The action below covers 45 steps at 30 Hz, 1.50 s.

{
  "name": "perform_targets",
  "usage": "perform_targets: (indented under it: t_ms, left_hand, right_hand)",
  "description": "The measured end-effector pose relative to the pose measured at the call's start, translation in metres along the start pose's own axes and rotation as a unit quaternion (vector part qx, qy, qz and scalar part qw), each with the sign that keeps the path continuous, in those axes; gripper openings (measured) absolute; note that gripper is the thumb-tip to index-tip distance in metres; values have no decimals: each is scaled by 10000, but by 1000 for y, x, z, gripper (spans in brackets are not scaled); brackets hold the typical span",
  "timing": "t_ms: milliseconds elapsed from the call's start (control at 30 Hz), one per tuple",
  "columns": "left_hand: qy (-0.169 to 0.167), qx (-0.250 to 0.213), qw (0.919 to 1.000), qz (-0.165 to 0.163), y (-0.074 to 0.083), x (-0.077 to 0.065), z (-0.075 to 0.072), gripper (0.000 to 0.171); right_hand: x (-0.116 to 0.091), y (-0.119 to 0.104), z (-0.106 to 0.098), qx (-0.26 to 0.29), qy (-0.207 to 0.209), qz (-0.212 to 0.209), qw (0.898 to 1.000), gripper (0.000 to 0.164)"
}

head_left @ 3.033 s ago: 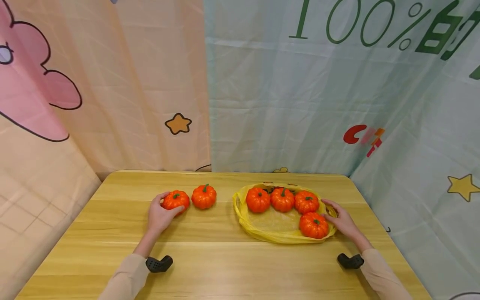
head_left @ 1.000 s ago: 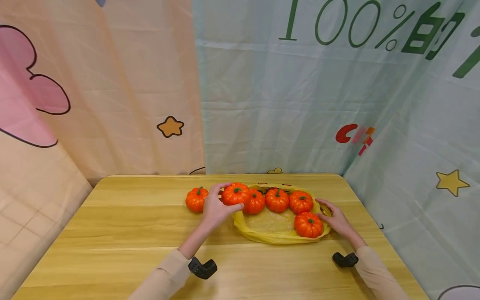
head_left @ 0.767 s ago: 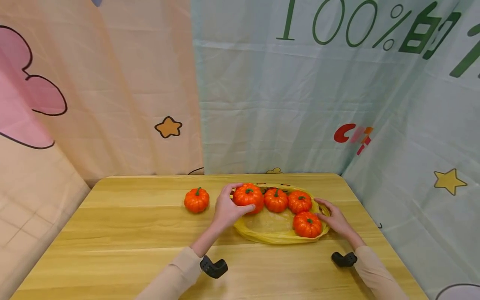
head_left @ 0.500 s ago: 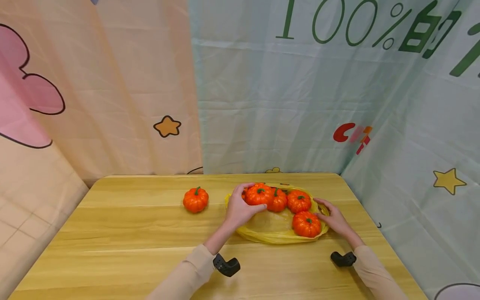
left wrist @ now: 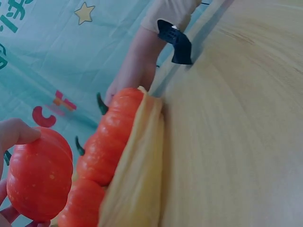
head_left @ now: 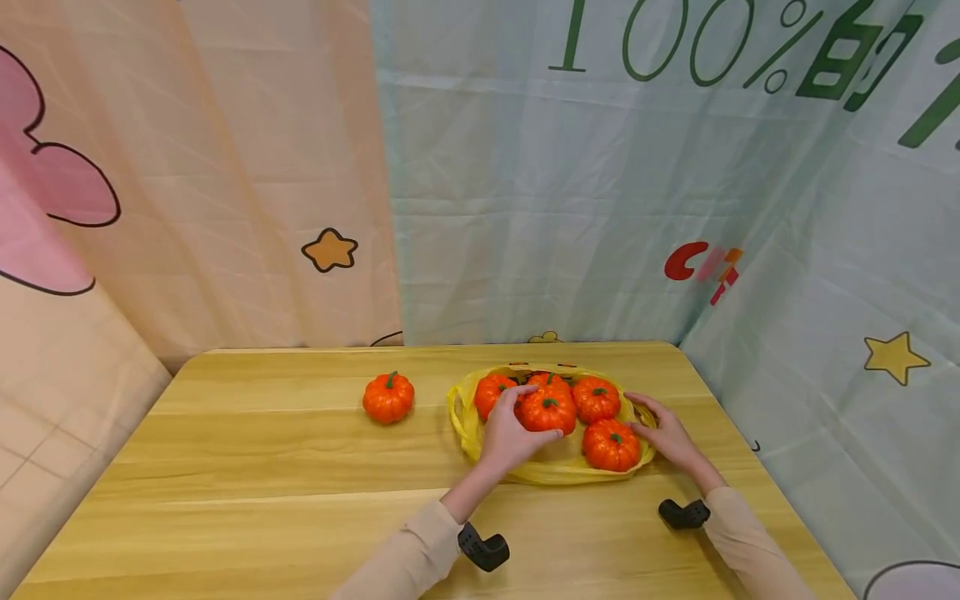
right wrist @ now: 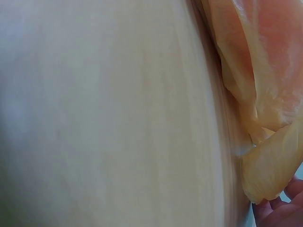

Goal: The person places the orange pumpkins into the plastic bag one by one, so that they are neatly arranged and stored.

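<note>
My left hand (head_left: 504,440) holds a small orange pumpkin (head_left: 547,413) with a green stem, thumb on the near side and fingers on the far side. In the left wrist view, this pumpkin (left wrist: 41,175) appears above the bag's contents. Below it lies a yellow plastic bag (head_left: 555,477), its mouth spread wide. Inside are several like pumpkins: one at left (head_left: 492,392), one at the back partly hidden by the held pumpkin, and two at right (head_left: 596,400). My right hand (head_left: 671,437) pinches the bag's right edge; the right wrist view shows its fingertips at the bunched plastic (right wrist: 272,168).
Another pumpkin (head_left: 388,398) sits on the wooden table (head_left: 247,467), left of the bag. Printed cloth (head_left: 525,208) hangs behind the table and at both sides. A black wrist device (head_left: 483,547) is worn on each arm.
My left hand has carried one pumpkin from the table's left side rightward over the open bag, then slightly toward me. The right hand stays at the bag's edge. The view has shifted slightly.
</note>
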State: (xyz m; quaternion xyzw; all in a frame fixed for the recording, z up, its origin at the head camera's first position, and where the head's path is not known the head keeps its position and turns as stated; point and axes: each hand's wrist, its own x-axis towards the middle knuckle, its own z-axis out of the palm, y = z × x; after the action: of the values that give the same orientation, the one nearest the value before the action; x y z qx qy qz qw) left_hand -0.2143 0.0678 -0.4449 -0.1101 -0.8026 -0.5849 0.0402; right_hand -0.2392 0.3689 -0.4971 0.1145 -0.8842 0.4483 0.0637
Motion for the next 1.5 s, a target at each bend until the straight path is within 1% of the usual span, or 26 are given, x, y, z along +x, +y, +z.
perform_targets:
  t_ms: [233,400,500,733,900,1100,1167,1300,1500]
  left_hand:
    - [-48,34,9997,233,-8,-7,12,66]
    - [-56,178,9997,175,-12,-8,18,66]
    - [-72,159,9997,180,-13,-9,20,67]
    - [-194,185,9995,180,-15,-13,23,68]
    - [-166,280,9992,225,-20,-14,27,68]
    - [-145,393,9989,217,-22,-14,28,66]
    - [-154,437,9986,259,-23,-15,27,66]
    - [-212,561,9979,257,-25,-16,26,65]
    - [-364,684,9968,170,-27,-17,25,65]
  right_hand:
    - [0,1,-1,100,-63,86,9999,51]
    - [1,1,0,78,-24,32,10000,51]
    - [1,0,0,38,-38,-42,10000,50]
    - [-1,-2,0,228,-145,-8,9996,51]
    - [0,-2,0,231,-84,26,9997,51]
    - [0,-5,0,143,-78,114,9998,51]
    - [0,-6,0,106,-82,134,9998,51]
    - [-1,-6,2,-77,-61,120,9999,51]
    - [-1,-4,1,-65,-21,166,9998,51]
